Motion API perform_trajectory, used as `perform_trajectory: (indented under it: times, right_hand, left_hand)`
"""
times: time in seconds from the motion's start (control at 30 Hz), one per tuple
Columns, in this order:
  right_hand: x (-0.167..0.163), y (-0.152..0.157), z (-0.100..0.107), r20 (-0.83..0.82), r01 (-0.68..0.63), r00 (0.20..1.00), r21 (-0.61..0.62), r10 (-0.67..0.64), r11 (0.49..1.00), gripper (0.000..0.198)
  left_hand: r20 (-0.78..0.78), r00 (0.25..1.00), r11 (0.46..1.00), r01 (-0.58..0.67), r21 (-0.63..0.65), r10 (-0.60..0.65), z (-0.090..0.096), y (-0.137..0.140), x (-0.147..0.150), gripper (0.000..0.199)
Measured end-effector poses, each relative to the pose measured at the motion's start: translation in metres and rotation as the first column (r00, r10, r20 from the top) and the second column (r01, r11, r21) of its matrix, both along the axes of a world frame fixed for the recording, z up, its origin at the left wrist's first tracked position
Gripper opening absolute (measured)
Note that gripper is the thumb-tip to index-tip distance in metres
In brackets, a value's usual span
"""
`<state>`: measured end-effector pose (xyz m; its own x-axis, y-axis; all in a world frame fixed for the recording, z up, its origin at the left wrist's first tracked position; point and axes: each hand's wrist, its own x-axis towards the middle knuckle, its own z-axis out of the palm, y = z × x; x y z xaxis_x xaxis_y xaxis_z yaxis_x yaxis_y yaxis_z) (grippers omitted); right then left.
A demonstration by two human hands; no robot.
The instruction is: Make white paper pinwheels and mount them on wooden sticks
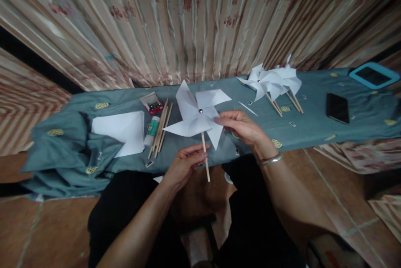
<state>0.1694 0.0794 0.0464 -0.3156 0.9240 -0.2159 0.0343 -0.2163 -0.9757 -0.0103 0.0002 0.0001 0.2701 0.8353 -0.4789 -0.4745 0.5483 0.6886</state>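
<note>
A white paper pinwheel (191, 124) with a silver pin (201, 111) at its centre faces me above the cloth. Its wooden stick (207, 170) is pinched between the thumb and fingers of my left hand (184, 163). My right hand (239, 125), with a bangle on its wrist, grips the edge of the pinwheel's right blade between thumb and fingers. Left of the pinwheel lie several loose wooden sticks (161, 130), a glue stick (152, 130) with a green label and an opened small box of pins (152, 104).
A stack of white paper (133, 128) lies at the left, partly under folded cloth (72, 151). Several finished pinwheels (272, 82) rest at the back right. Beyond them are a black phone (337, 108) and a blue-framed device (374, 75). A pleated curtain (194, 30) hangs behind.
</note>
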Motion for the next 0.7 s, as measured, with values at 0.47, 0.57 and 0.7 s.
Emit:
perform_trajectory:
  times: [0.47, 0.57, 0.7]
  right_hand:
    - [-0.0055, -0.0073, -0.0026, -0.006, -0.101, 0.995, 0.003, 0.101, 0.995, 0.032]
    - [-0.0060, -0.0085, -0.0035, -0.011, -0.130, 0.991, 0.027, 0.130, 0.991, 0.034]
    - [-0.0073, -0.0103, -0.0016, 0.022, -0.169, 0.985, 0.043, 0.168, 0.985, 0.036]
  left_hand:
    - [0.053, 0.998, 0.998, 0.017, 0.057, -0.020, 0.0042, 0.0007, 0.0002, 0.031]
    - [0.048, 0.999, 0.999, 0.008, 0.046, -0.010, 0.0037, 0.0006, 0.0003, 0.033]
    - [0.042, 0.999, 0.999, 0.000, 0.052, -0.003, 0.0024, 0.0008, -0.0001, 0.034]
